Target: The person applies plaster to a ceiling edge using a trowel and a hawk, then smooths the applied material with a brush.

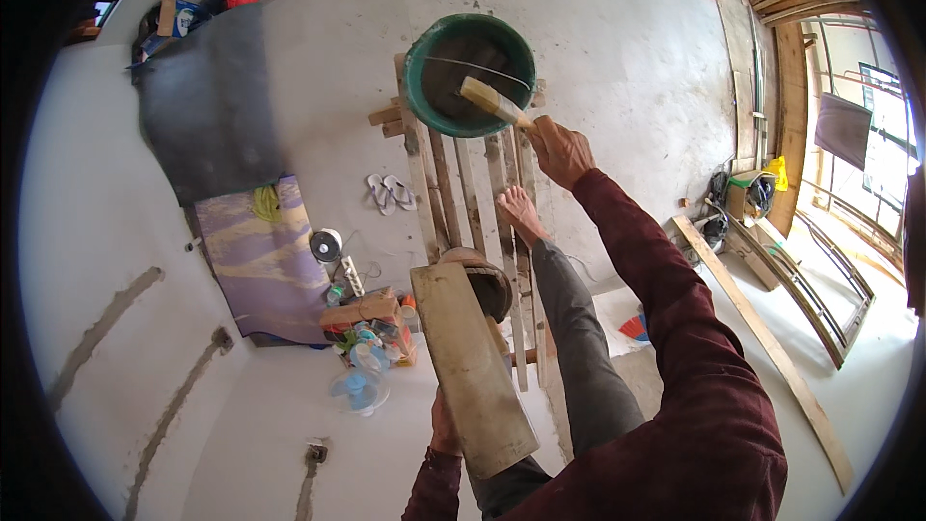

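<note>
My right hand is closed round the handle of a wide paintbrush. Its pale bristles are held over a green bucket, which has a thin wire handle and a dark grey mix inside. Lower down, my left hand grips the left edge of a long beige tile strip; its fingers are mostly hidden behind the strip. The strip is tilted in front of my body. Beyond its upper end, a rounded, dirty brown container is partly covered.
My bare foot rests on a raised wooden slatted platform under the bucket. White sandals, a purple patterned mat and a cluttered box are to the left. A long plank and metal frames lie right.
</note>
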